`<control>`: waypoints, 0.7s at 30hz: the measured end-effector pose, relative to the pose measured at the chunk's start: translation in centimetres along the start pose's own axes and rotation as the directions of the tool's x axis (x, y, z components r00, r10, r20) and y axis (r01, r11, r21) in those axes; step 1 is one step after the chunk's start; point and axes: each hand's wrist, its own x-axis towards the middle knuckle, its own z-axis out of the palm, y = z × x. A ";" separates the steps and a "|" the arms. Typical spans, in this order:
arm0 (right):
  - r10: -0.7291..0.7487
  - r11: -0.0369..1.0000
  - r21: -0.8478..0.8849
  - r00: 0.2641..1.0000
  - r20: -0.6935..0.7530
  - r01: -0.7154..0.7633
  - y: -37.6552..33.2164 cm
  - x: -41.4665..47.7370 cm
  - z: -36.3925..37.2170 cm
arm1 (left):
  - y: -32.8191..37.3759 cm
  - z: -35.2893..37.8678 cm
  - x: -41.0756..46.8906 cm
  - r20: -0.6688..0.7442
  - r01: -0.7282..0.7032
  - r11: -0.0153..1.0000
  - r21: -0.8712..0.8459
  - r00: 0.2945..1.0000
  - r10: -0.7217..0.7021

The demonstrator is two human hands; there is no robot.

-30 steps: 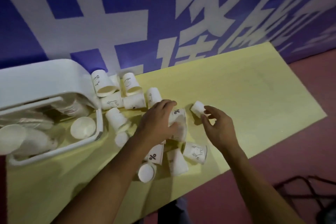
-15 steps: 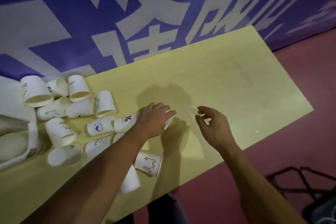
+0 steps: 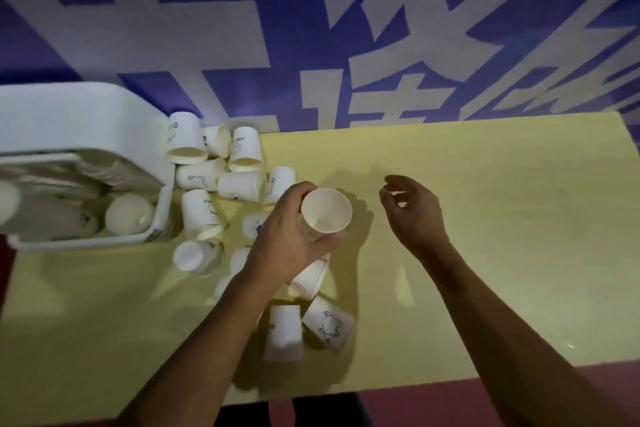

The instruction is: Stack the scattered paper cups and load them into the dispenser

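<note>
My left hand point(image 3: 291, 236) grips a paper cup point(image 3: 326, 215), mouth up; my right hand point(image 3: 412, 210) hangs beside it, fingers relaxed. Scattered cups point(image 3: 329, 324) carry cartoon prints, possibly animals; lettering unreadable.

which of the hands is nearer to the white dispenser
Left. The left hand, holding a cup, is right of the dispenser, beyond the scattered cups; the right hand hovers farther right, empty.
</note>
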 end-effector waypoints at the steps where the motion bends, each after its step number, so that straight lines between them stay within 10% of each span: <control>1: -0.011 1.000 0.013 0.999 0.047 0.011 -1.1 0.6 1.2 | -0.9 -1.7 -0.6 -0.034 0.038 0.999 -0.037 0.999 -0.039; 6: 0.083 0.976 -0.212 0.824 0.561 0.046 -4.5 1.5 5.8 | -4.6 -8.0 -3.2 -0.156 0.105 0.988 -0.112 0.980 -0.122; 10: 0.153 0.911 -0.373 0.694 0.704 0.178 -3.9 0.3 7.6 | -5.9 -10.4 -4.9 -0.187 0.080 0.979 -0.185 0.976 -0.115; 21: 0.175 0.964 -0.257 0.900 0.399 -0.073 -2.7 -1.2 7.9 | -8.5 -14.9 -7.1 -0.179 0.127 0.979 -0.159 0.972 -0.155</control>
